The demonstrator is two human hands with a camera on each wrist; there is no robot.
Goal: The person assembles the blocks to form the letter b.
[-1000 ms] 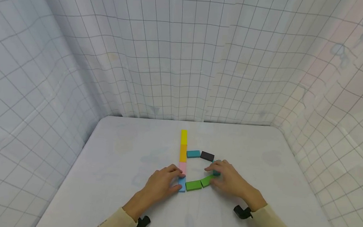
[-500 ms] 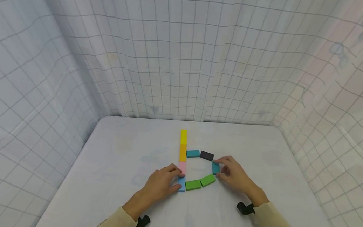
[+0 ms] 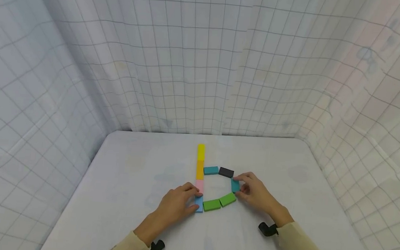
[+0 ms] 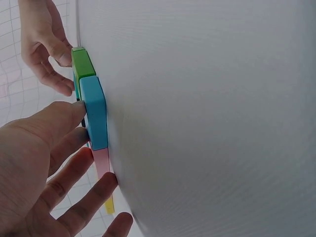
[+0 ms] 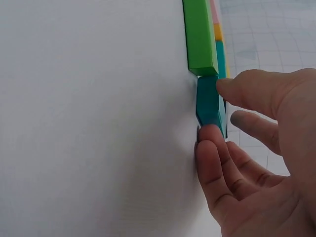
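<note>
Flat coloured blocks form a straight column with a loop on its right. In the head view my left hand [image 3: 176,201] rests at the column's near end, its thumb and fingertips touching the light blue block [image 3: 198,207] and reaching toward the pink block [image 3: 199,185]. The left wrist view shows those fingers fairly straight against the light blue block [image 4: 95,113]. My right hand [image 3: 257,193] pinches the teal block [image 3: 235,185] at the loop's right side, thumb near and index finger far. In the right wrist view, curled fingers lie along the teal block [image 5: 208,96], partly hiding it.
Yellow [image 3: 201,152] and orange [image 3: 200,170] blocks make the column's far part. Another teal block [image 3: 211,170] and a black block [image 3: 226,172] form the loop's top; two green blocks [image 3: 211,205] form its bottom. White grid curtains [image 3: 190,62] surround the white table [image 3: 131,166].
My right hand has drawn back slightly from the loop, uncovering the teal block and the green block's end, with its fingers now at the teal block's ends. My left hand stays in place.
</note>
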